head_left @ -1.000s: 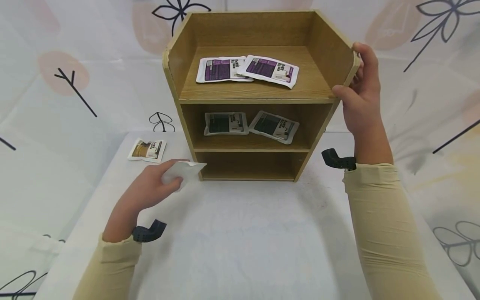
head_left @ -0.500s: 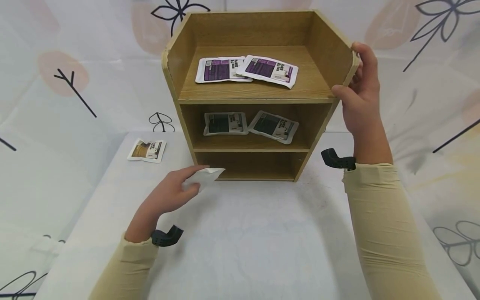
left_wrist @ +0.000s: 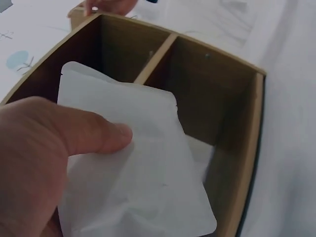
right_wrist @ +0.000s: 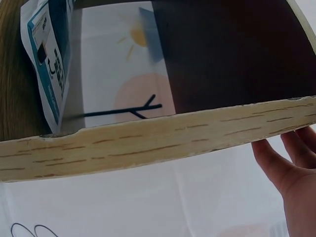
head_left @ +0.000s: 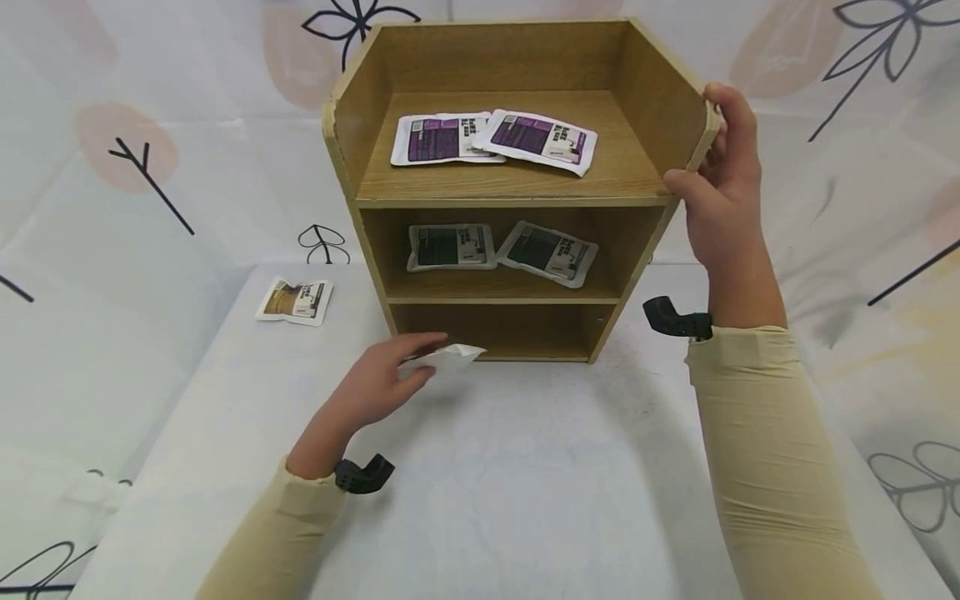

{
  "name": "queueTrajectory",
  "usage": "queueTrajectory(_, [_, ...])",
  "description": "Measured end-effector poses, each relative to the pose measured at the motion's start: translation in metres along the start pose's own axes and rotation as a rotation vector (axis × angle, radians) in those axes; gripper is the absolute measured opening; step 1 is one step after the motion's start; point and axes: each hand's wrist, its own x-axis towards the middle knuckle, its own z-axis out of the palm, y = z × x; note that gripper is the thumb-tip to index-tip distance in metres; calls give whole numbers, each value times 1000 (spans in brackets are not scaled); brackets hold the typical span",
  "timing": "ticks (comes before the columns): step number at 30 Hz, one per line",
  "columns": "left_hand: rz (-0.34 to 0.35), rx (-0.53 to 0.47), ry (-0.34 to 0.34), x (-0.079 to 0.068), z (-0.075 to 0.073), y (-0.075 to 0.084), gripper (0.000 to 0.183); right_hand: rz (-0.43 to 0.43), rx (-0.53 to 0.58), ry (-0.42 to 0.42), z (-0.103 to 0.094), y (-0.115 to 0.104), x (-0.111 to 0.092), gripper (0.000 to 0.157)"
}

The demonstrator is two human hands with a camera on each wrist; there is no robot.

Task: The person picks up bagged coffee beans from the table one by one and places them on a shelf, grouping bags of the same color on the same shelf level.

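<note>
A white flat pouch [head_left: 452,357] is pinched in my left hand [head_left: 375,385], in front of the lowest compartment of a small wooden shelf [head_left: 517,202]. In the left wrist view the thumb presses on the pouch's plain white face [left_wrist: 148,173], which overlaps the shelf's openings. My right hand [head_left: 723,187] grips the upper right side panel of the shelf; in the right wrist view its fingers [right_wrist: 276,165] lie against the panel's edge. Two purple-labelled pouches [head_left: 536,142] overlap on the top level. On the middle level lie two dark green-labelled pouches [head_left: 452,247], side by side.
A pouch with a brown and white label [head_left: 296,302] lies on the white-covered table [head_left: 525,483], left of the shelf. Behind stands a white cloth backdrop [head_left: 150,75] with leaf and twig drawings. Dark wrist mounts [head_left: 365,475] stick out from both wrists.
My left hand has moved right with the white pouch, from beside the shelf's left foot to in front of the lowest compartment. The right hand has stayed on the side panel.
</note>
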Motion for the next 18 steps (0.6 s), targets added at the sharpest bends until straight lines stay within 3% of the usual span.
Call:
queueTrajectory(7, [-26, 108, 83, 14, 24, 1, 28, -1, -26, -12, -1, 1, 0, 59])
queueTrajectory(15, [119, 309, 168, 26, 48, -4, 34, 8, -22, -2, -1, 0, 0, 59])
queueTrajectory(18, [156, 368, 147, 30, 56, -6, 37, 7, -20, 1, -1, 0, 0, 59])
